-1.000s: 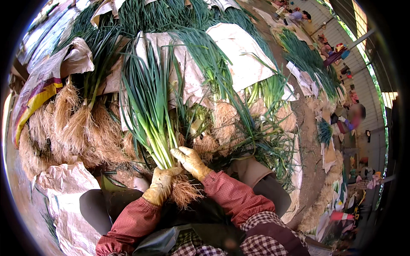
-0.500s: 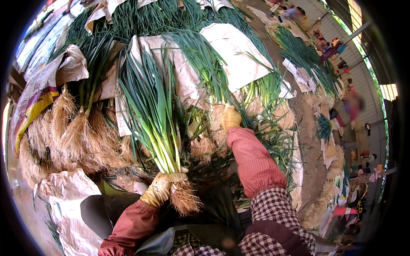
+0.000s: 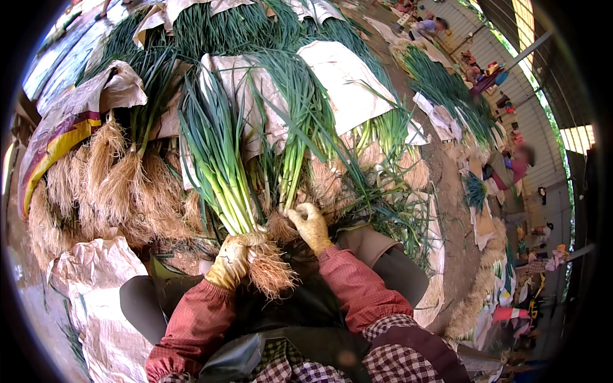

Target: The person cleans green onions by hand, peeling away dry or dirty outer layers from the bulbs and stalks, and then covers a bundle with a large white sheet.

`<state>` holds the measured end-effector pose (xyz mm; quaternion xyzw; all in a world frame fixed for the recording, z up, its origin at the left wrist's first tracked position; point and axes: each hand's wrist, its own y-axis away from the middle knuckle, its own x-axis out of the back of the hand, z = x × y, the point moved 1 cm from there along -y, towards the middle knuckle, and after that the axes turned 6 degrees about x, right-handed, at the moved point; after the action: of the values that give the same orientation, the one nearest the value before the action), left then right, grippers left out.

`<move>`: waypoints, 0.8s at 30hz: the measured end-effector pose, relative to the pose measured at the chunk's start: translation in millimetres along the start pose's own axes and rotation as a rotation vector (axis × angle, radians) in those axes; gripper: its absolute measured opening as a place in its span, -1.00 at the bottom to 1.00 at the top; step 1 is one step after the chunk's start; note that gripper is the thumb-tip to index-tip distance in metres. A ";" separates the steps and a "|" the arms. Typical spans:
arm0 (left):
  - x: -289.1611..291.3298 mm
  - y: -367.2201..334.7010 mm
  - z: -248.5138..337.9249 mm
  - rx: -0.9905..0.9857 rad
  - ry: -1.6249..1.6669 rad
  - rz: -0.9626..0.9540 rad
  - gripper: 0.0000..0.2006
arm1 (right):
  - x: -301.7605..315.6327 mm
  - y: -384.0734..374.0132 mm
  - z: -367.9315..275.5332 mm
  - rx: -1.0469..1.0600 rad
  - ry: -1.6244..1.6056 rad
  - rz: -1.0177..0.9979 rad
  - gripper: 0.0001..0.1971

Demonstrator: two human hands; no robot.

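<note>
My left hand (image 3: 230, 258), in a yellowed work glove, is closed around the white lower stems of a thick bunch of green onions (image 3: 225, 182). Their brown roots (image 3: 271, 271) hang out past the fist, and the leaves point away from me. Beside it, my gloved right hand (image 3: 311, 226) has its fingers bent and pinched at the root end of a smaller lot of green onions (image 3: 295, 159). Those stalks lie just right of the held bunch, roots toward me. The exact grip of the right fingertips is partly hidden.
More green onions with long dry roots (image 3: 115, 185) are heaped at left and behind, partly under pale sacks (image 3: 345, 83). Loose leaves (image 3: 402, 210) litter the right side. A crumpled sack (image 3: 105, 300) lies at my left knee. Other people (image 3: 511, 167) sit farther off at right.
My right hand has come back toward me and to the left, bringing several green onion stalks beside the held bunch. The left hand still grips its bunch and has shifted slightly left.
</note>
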<state>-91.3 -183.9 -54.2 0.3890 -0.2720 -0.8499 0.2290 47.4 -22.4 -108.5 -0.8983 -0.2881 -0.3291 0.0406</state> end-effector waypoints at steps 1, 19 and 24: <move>-0.9 2.1 1.0 -0.022 -0.047 0.021 -0.84 | 6.4 -1.9 -10.7 0.012 0.015 0.234 -0.54; -19.1 -7.4 -23.7 -0.121 -0.010 -0.136 -0.83 | -36.2 29.5 8.8 -0.253 -0.424 0.070 -0.69; -13.6 -16.3 -39.9 -0.148 -0.020 -0.115 -0.82 | -53.2 35.7 34.8 -0.332 -0.961 0.002 -0.78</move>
<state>-54.8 -174.9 -79.3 0.3774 -0.1879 -0.8833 0.2051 53.8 -69.1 -164.3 -0.9429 -0.2173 0.0799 -0.2395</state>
